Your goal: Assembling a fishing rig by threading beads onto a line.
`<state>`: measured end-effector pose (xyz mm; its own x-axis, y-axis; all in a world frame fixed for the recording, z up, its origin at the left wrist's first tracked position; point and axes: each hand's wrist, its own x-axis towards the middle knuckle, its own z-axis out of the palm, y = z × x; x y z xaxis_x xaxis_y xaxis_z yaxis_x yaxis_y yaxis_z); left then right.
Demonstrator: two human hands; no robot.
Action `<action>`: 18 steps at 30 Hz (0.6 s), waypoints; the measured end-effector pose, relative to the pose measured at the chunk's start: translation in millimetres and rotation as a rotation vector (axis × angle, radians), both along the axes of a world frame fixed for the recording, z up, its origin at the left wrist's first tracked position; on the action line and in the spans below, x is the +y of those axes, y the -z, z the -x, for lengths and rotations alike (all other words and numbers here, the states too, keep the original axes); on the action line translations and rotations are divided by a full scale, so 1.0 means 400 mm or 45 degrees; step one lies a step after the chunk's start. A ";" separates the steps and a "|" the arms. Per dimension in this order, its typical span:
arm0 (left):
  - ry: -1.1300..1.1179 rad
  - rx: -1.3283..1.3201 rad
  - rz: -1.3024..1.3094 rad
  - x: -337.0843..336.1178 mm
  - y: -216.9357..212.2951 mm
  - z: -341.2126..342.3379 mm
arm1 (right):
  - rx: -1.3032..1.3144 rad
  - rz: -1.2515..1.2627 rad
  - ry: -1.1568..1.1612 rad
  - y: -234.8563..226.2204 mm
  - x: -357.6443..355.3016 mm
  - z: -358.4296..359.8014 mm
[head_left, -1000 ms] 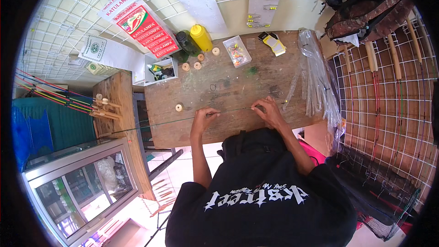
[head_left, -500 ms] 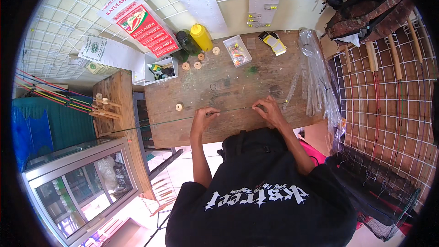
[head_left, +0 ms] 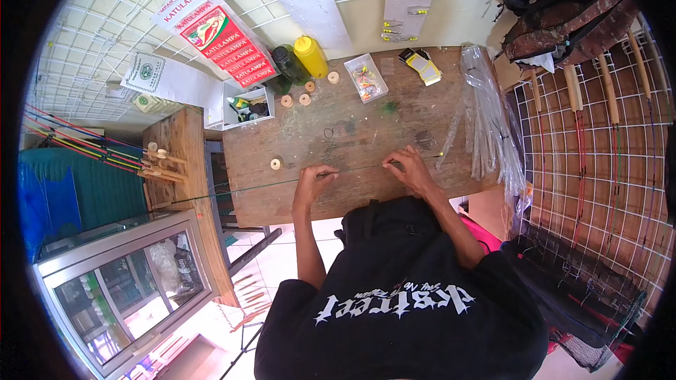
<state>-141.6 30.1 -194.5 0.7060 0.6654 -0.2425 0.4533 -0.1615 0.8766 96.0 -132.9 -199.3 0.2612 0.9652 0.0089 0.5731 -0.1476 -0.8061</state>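
Both hands pinch thin rod (head_left: 352, 169) at frame centre: left hand (head_left: 312, 181) closed, right hand (head_left: 410, 171) closed. Tabletop (head_left: 366, 119) spools (head_left: 275, 164) unused; work seems mid-way.

Two hands are at the near edge of one wooden workbench (head_left: 352, 137): the left hand (head_left: 312, 181) and the right hand (head_left: 410, 171), both on a single thin rod (head_left: 267, 183) lying across it. Five small round wooden spools sit on the bench: one (head_left: 275, 164) near the left hand and four toward the back (head_left: 286, 100) (head_left: 305, 99) (head_left: 310, 86) (head_left: 333, 77). At the back stand two bottles, one yellow (head_left: 310, 55) and one dark green (head_left: 289, 65), with one clear plastic tackle box (head_left: 366, 77), one open white box (head_left: 239, 107) and one bundle of clear plastic sleeves (head_left: 486, 119).
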 end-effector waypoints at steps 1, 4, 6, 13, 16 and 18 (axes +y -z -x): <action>0.000 -0.001 0.000 0.000 -0.003 -0.001 | -0.041 -0.003 -0.003 0.000 0.004 0.005; -0.005 0.048 0.000 -0.002 -0.010 -0.004 | -0.045 -0.013 -0.040 -0.001 0.023 0.014; -0.003 0.041 -0.015 -0.002 -0.013 -0.005 | -0.009 -0.020 -0.075 -0.004 0.033 0.021; -0.005 0.052 -0.009 -0.002 -0.030 -0.002 | 0.002 -0.019 -0.021 -0.004 0.036 0.032; 0.039 0.129 0.031 0.001 -0.040 -0.009 | -0.010 -0.020 -0.018 -0.002 0.032 0.035; 0.137 0.136 -0.014 0.000 -0.049 -0.035 | -0.024 -0.015 -0.021 0.004 0.029 0.035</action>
<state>-127.5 30.0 -174.9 0.7440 0.5903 -0.3131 0.5233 -0.2235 0.8223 82.1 -121.3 -200.9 0.2453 0.9691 0.0248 0.5903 -0.1291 -0.7968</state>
